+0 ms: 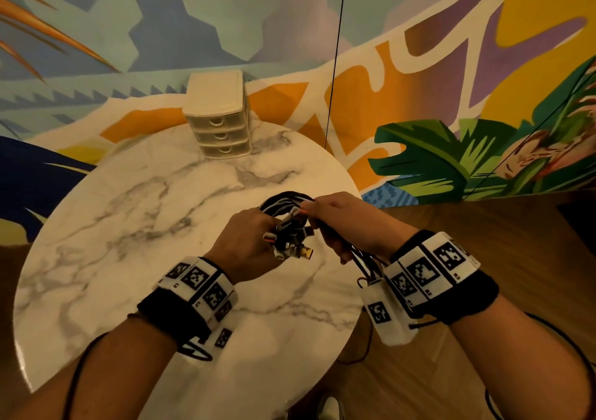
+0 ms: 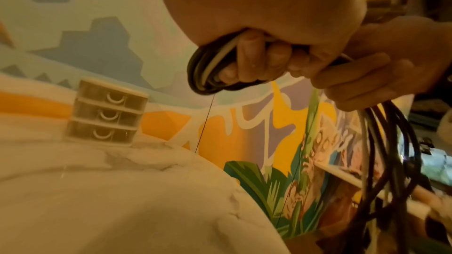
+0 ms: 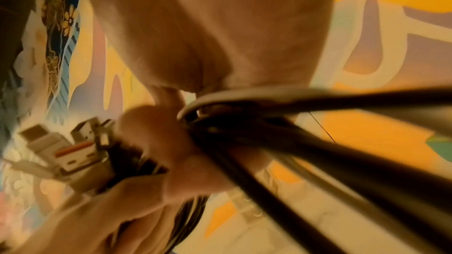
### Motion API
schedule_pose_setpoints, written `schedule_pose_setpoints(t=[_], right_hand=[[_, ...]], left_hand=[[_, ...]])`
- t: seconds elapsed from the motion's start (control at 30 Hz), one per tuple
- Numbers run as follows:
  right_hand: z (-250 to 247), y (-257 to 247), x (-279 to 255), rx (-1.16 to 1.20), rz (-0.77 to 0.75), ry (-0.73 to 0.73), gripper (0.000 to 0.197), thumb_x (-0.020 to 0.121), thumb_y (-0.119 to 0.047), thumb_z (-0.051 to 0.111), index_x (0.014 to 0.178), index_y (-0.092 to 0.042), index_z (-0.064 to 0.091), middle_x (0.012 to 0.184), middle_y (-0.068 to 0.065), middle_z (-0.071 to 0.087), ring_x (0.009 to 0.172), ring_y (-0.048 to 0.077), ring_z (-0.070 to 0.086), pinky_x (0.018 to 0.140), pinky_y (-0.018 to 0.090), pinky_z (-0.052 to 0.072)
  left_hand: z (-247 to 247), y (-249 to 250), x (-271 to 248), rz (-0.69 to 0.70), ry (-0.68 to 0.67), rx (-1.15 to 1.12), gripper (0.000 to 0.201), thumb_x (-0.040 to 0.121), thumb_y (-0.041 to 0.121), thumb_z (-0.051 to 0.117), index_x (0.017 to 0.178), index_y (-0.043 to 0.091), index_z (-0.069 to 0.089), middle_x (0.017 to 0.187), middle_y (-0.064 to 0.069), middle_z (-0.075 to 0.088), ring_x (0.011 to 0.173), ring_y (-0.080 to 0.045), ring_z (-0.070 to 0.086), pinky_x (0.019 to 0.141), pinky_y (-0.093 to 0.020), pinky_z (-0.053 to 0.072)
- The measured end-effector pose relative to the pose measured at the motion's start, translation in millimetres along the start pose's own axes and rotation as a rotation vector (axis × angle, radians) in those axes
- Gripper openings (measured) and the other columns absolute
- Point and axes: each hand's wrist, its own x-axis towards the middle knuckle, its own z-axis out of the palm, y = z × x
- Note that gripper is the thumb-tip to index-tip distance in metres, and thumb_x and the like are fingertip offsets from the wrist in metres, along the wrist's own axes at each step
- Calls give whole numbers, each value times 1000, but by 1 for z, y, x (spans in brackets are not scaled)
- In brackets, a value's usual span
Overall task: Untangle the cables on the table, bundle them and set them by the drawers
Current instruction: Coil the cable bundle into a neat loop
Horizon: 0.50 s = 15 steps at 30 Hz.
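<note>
- My left hand clenches the cables, fingers curled through the coiled loops, above the desk on the near side of the drawers.
- My right hand pinches the same cables just beside the left; the black and white strands trail down from its grip past the desk's edge.
- Plugs fan out between my hands; one white plug carries an orange stripe.
- No lettering reads on the plugs; my wristbands show only square black-and-white codes.
- The drawers stand at the desk's far edge, against the mural.
</note>
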Motion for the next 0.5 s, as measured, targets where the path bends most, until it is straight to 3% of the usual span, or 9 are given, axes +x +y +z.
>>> schedule_pose_setpoints(t=[0.07, 0.17, 0.23, 0.3, 0.37, 0.43, 0.5], right_hand=[[-2, 0, -3, 78, -29, -14, 40, 98, -38, 39, 79, -7, 54, 58, 18, 52, 43, 23, 48, 48, 26, 45], [7, 4, -10, 170, -27, -35, 33, 99, -28, 41, 74, -10, 54, 54, 10, 47, 42, 18, 42, 47, 28, 41], [15, 7, -11, 164, -34, -13, 35, 96, -20, 41, 64, -19, 54, 54, 5, 36, 42, 15, 30, 43, 26, 31], [17, 7, -11, 159, -22, 38, 32, 94, -17, 41, 63, -16, 51, 55, 4, 31, 43, 14, 23, 40, 22, 22], [16, 5, -11, 185, 8, 61, 28, 92, -16, 40, 64, -14, 43, 53, 2, 30, 41, 12, 21, 39, 19, 20], [19, 5, -11, 162, 21, 74, 29, 92, -17, 39, 62, -17, 41, 52, -1, 33, 41, 11, 24, 41, 22, 22], [28, 7, -10, 18, -15, 112, 26, 92, -20, 39, 67, -17, 44, 54, -4, 41, 45, 11, 32, 48, 26, 29]], left_hand=[[7, -1, 0, -70, 103, -91, 38, 71, 43, 45, 67, 13, 69, 59, -5, 65, 55, -28, 58, 54, -42, 50], [14, 6, 3, -277, 237, -296, 26, 72, 30, 51, 59, 10, 63, 59, -12, 63, 59, -32, 59, 58, -47, 50], [18, 14, 6, -340, 202, -384, 23, 80, 19, 55, 60, 11, 64, 60, -5, 62, 61, -23, 58, 63, -36, 48], [17, 23, 7, -402, 142, -483, 28, 90, 10, 56, 63, 10, 64, 53, 5, 52, 50, -7, 47, 57, -20, 39], [16, 28, 6, -456, 96, -749, 32, 93, 22, 53, 63, 12, 58, 50, -4, 48, 44, -13, 39, 50, -24, 33], [16, 31, 3, -438, 38, -954, 37, 91, 39, 52, 72, 8, 58, 60, -14, 52, 50, -20, 44, 50, -28, 35], [19, 36, 1, -396, 39, -1057, 40, 89, 49, 51, 83, 11, 61, 70, -9, 56, 59, -19, 49, 56, -28, 40]])
